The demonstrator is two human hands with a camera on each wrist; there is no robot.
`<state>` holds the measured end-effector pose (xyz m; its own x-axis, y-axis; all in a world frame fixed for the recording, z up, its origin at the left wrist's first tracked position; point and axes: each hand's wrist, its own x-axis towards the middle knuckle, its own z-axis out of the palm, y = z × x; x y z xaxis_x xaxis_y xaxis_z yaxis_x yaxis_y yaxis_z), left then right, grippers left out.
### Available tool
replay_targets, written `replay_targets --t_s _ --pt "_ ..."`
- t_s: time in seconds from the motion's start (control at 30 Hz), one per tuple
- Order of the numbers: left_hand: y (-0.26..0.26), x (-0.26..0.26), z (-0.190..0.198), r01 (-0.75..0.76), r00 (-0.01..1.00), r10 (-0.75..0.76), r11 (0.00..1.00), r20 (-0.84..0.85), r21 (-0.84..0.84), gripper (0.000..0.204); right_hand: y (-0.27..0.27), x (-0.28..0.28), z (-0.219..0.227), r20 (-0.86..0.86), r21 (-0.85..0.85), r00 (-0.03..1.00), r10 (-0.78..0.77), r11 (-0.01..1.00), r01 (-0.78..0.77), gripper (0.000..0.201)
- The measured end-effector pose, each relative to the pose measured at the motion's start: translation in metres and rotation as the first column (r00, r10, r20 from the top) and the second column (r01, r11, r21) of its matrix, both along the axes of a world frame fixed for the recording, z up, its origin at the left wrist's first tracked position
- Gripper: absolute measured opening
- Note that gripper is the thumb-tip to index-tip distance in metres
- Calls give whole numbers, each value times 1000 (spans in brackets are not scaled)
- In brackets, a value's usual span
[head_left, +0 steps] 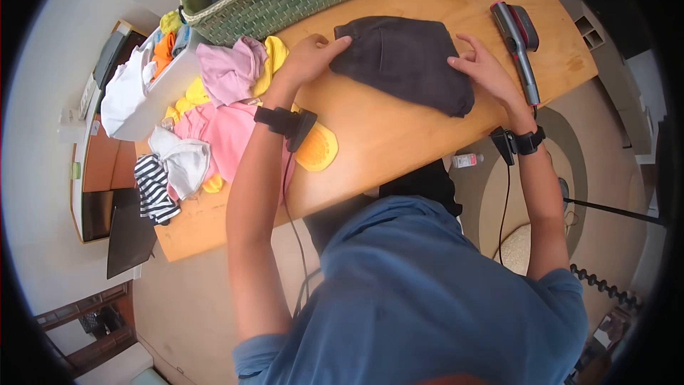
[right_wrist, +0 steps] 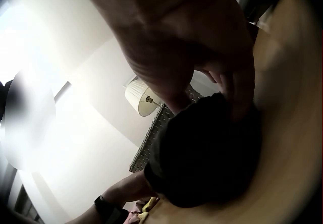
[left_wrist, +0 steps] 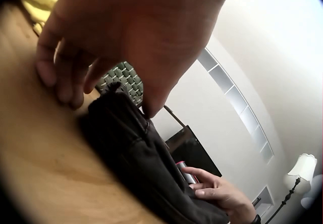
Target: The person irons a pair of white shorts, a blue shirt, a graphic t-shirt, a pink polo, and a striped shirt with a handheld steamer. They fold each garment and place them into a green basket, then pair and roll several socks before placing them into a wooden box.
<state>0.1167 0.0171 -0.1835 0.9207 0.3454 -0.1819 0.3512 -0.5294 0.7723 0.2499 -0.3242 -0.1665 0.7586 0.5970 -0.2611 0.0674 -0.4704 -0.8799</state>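
Note:
A dark folded garment [head_left: 402,60] lies on the wooden table in front of the person, with a straight seam or slit across its upper face. At its left end is the left hand [head_left: 310,60], thumb at the cloth's edge and the other fingers loosely bent beside it. In the left wrist view, that hand [left_wrist: 126,37] arches over the bunched end of the dark garment [left_wrist: 146,148]. By the opposite end, the right hand [head_left: 488,71] has thumb and forefinger spread apart. From the right wrist view, the hand [right_wrist: 202,52] hovers around the dark cloth [right_wrist: 207,153], its fingertips partly hidden.
A green woven basket [head_left: 285,0] holding clothes stands at the back. Leftward are a white bin [head_left: 167,93] of clothes and a heap with a pink garment [head_left: 221,135] and a striped one [head_left: 153,185]. A hair styling tool [head_left: 516,50] lies near the right edge.

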Motion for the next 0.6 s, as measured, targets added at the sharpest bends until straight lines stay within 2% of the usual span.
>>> replay_targets --t_s 0.03,0.1,0.13,0.2,0.3,0.4,0.47,0.5,0.6 --pt "-9 -2 8 21 999 -19 999 -29 46 76 -3 -2 -11 73 43 996 43 998 -46 53" --pt "-11 2 -4 62 998 -61 990 -15 129 75 -6 0 -34 237 125 964 118 981 -151 57" --pt "-10 4 -7 81 997 -81 981 -7 174 74 -4 -2 -28 276 13 951 140 989 -150 58" --pt "-12 6 1 107 992 -101 990 -70 89 63 2 -17 -9 336 -212 921 198 968 -131 58" --pt "-15 4 4 116 990 -121 991 -67 -69 49 7 -37 8 669 -475 672 316 878 60 52" --pt "-20 1 4 108 994 -108 975 11 -193 38 23 -51 18 823 -258 505 261 963 -78 45" --pt "-13 2 -9 127 991 -109 957 83 -260 35 43 -64 22 586 -205 737 337 942 -267 43" --pt "-10 1 -9 118 992 -102 958 73 -260 35 49 -67 23 441 -150 813 381 924 -351 41" --pt "-9 -18 13 82 996 -73 964 45 -252 34 63 -68 -14 629 -221 643 437 894 -391 40"
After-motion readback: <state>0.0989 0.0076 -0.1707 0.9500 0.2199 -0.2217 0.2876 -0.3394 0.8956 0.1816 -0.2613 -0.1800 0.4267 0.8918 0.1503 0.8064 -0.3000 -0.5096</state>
